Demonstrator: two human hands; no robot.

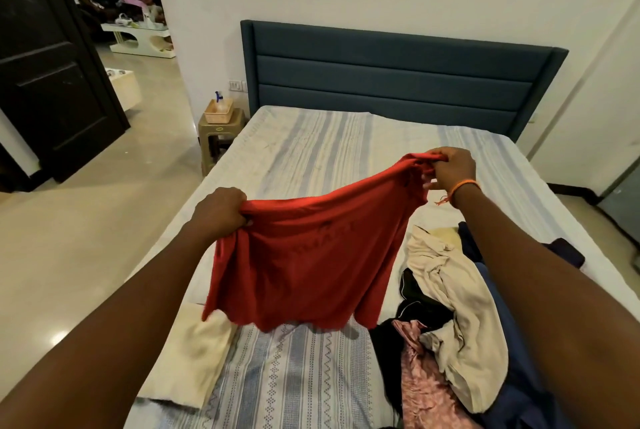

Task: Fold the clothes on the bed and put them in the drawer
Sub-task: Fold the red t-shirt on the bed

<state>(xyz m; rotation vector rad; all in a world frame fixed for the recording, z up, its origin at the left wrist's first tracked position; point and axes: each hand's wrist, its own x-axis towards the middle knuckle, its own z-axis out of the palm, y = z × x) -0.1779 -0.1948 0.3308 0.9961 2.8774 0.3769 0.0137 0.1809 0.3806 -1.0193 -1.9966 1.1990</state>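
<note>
Both hands [346, 193] hold the red shirt [308, 262] stretched crosswise, hem hanging down.

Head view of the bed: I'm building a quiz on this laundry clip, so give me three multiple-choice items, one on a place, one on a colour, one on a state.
1. Where does the unfolded pile of clothes lie on the bed?
A. on the person's right side
B. against the headboard
C. on the floor

2. What colour is the garment held up?
A. green
B. red
C. white

3. How is that garment held?
A. by one hand only
B. lying flat, untouched
C. gripped by both hands, hanging above the bed

Answers:
1 A: the pile of clothes sits at the right of the bed.
2 B: the shirt is red.
3 C: the left hand and right hand each grip an upper edge.
</note>
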